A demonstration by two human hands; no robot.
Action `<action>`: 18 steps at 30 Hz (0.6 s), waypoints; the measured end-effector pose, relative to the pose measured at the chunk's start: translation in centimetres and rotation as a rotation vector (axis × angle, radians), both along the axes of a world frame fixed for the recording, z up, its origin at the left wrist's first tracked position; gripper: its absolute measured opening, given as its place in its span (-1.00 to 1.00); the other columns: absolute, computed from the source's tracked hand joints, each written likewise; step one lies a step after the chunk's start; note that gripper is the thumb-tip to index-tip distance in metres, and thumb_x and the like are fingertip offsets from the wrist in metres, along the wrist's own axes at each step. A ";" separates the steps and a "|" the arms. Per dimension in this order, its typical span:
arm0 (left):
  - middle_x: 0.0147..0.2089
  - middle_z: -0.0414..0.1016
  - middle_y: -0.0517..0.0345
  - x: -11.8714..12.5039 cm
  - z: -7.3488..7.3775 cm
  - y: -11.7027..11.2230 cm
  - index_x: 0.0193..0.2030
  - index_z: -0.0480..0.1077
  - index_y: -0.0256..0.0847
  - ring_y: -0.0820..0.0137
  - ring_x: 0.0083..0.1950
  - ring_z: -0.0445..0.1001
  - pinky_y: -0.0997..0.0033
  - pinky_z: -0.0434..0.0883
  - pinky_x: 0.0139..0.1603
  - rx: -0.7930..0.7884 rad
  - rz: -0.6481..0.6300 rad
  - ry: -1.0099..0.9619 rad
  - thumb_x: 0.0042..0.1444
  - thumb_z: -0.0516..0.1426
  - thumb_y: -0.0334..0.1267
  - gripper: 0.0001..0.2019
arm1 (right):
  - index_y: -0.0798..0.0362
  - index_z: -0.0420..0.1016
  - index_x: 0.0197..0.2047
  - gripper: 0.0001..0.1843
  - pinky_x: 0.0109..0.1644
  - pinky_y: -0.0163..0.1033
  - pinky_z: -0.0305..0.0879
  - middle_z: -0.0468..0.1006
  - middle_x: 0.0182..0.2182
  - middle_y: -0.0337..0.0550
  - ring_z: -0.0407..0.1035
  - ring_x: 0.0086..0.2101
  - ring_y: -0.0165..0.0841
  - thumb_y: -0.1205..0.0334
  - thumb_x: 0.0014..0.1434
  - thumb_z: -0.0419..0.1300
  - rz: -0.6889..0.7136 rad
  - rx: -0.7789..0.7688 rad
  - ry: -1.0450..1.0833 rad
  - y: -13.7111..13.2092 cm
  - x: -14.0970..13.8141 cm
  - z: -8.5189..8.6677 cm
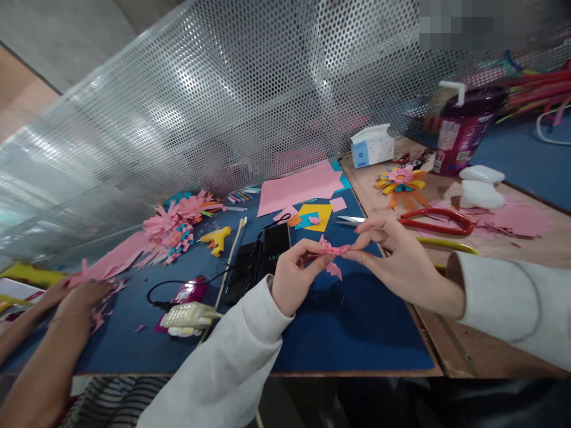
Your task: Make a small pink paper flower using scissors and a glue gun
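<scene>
Hands meet over the middle of the blue mat [357, 339] in the head view: the left hand [292, 279] pinches one end of a small crumpled pink paper piece [333, 250] between thumb and forefinger, its other fingers curled under, while the right hand [397, 258] pinches the opposite end with thumb and fingertips, the remaining fingers lightly bent. The pink paper piece hangs in the air between the two hands, just above the mat and touching nothing else. Both wrists wear white sleeves. Just beyond the left hand lies a dark phone [276, 246], and a yellow glue gun [216, 239] rests further left. Red-handled scissors [439, 222] lie on the wooden table [491, 351] behind the right hand, near a paper flower [401, 180] with yellow and pink petals. A large pink sheet [298, 187] lies flat near the perforated metal screen [223, 89], with a tissue box [372, 145] to its right. At far left another person's hands [80, 294] rest on what look like pink scraps, though that edge is blurred
</scene>
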State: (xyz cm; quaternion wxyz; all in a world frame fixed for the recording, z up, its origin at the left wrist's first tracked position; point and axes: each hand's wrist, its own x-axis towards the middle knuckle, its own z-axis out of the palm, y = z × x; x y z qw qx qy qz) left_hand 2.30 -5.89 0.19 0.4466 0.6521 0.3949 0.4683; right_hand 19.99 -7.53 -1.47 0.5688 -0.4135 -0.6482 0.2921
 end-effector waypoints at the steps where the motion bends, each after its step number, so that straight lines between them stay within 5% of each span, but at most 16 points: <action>1: -0.44 0.44 0.22 0.0 0.0 0.0 -0.44 0.45 -0.23 0.50 -0.40 0.42 0.50 0.42 -0.33 -0.002 0.004 0.005 -0.06 0.28 -0.31 -0.91 | -0.04 0.19 -0.20 -0.71 -0.22 -0.22 0.24 0.49 -0.52 -0.36 0.44 -0.38 -0.36 0.19 0.10 0.25 -0.003 0.003 -0.002 0.0 0.0 0.0; 12: -0.45 0.44 0.21 0.1 0.0 -0.2 -0.45 0.44 -0.26 0.50 -0.42 0.40 0.47 0.41 -0.32 -0.032 0.028 0.048 -0.08 0.29 -0.24 -0.84 | -0.03 0.21 -0.22 -0.73 -0.22 -0.22 0.28 0.49 -0.47 -0.30 0.44 -0.34 -0.35 0.16 0.11 0.25 -0.027 -0.005 -0.011 0.1 -0.1 -0.6; 18: -0.44 0.47 0.20 -0.1 -0.2 0.1 -0.40 0.43 -0.25 0.48 -0.43 0.42 0.46 0.41 -0.35 -0.049 0.088 0.046 -0.09 0.29 -0.18 -0.80 | -0.01 0.22 -0.07 -0.68 -0.22 -0.22 0.34 0.46 -0.42 -0.26 0.42 -0.33 -0.36 0.10 0.16 0.19 0.067 -0.006 -0.047 0.3 -0.1 -0.6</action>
